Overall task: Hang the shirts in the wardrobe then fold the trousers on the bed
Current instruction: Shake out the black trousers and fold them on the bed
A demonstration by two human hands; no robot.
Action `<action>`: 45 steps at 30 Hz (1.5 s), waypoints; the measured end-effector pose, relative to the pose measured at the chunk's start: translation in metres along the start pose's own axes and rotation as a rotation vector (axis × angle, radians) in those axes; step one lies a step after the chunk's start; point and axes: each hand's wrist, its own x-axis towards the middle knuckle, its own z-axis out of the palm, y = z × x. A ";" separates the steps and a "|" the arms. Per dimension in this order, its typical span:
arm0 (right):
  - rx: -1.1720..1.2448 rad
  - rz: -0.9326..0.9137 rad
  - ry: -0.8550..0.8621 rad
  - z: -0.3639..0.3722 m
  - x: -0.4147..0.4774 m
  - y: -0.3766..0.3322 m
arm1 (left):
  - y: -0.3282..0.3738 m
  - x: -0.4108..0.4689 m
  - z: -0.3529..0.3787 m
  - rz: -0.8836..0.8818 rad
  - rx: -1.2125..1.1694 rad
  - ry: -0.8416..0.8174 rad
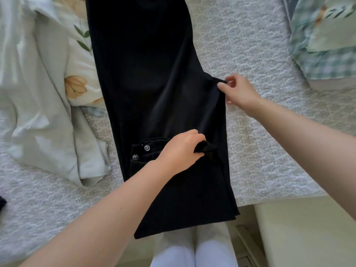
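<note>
- Black trousers (146,83) lie lengthwise down the middle of the bed (260,132), and their near end hangs over the bed's near edge.
- Just in from that edge, the left hand (179,151) has its fingers curled round a bunch of the black cloth, right beside two clear buttons (147,148) at what looks like the waistband.
- Further in, the right hand (238,91) pinches a small corner of the trousers' right edge between thumb and forefinger. Its other fingers are loosely bent.
- The step in hand looks like the trouser fold: the piece is laid out and being squared up. I cannot tell exactly how the layers are stacked, because black hides the seams.
- The next move likely calls for tugging the pinched edge flat so both legs line up. After that, the overhanging end would be drawn onto the bed before any crosswise fold.
- Towards the left edge lies a rumpled pale garment (38,93); I cannot tell whether it is a shirt waiting for the wardrobe.
- A flowered pillow (81,74) sits between that garment and the trousers, touching or tucked under the trousers' left side.
- At the far right corner lies a checked cloth (323,54), well apart from the trousers.
</note>
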 end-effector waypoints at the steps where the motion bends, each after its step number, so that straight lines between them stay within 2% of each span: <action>1: -0.073 -0.027 -0.039 0.000 0.003 -0.005 | -0.001 -0.003 -0.002 -0.001 -0.025 0.002; 4: -0.245 -0.065 -0.143 -0.005 0.009 -0.016 | -0.001 -0.012 -0.006 0.007 -0.091 0.011; 8: -0.234 -0.062 -0.269 -0.012 0.001 -0.031 | 0.001 -0.024 -0.012 0.023 -0.120 0.023; 13: -0.368 -0.238 -0.231 0.006 -0.028 -0.057 | 0.004 -0.039 -0.024 0.031 -0.142 0.068; 18: -0.435 -0.306 -0.304 0.045 -0.034 -0.082 | 0.003 -0.043 -0.030 0.008 -0.150 0.107; 23: -0.488 -0.112 -0.479 0.076 -0.025 -0.089 | 0.002 -0.028 -0.032 -0.044 -0.195 0.175; 27: -0.290 0.078 -0.609 0.065 -0.015 -0.090 | -0.004 -0.002 -0.025 -0.084 -0.159 0.191; 31: -0.197 0.083 -0.700 0.049 -0.009 -0.086 | -0.012 0.023 -0.005 -0.145 -0.007 0.229; 34: -0.305 -0.169 -0.563 0.043 -0.017 -0.072 | -0.020 0.030 0.006 -0.201 0.010 0.305; 37: -0.509 -0.737 -0.287 0.029 -0.032 -0.044 | -0.028 0.027 0.013 -0.247 0.031 0.401; 39: -0.705 -1.087 -0.259 0.017 -0.041 -0.020 | -0.034 0.022 0.015 -0.264 0.070 0.447; 41: -0.969 -1.375 -0.312 0.010 -0.048 0.005 | -0.040 0.017 0.015 -0.237 0.107 0.483; 43: -1.226 -1.509 -0.401 0.008 -0.051 0.025 | -0.048 0.009 0.010 -0.174 0.128 0.497; 45: -1.431 -1.493 -0.429 0.009 -0.049 0.037 | -0.059 -0.002 0.001 -0.043 0.195 0.475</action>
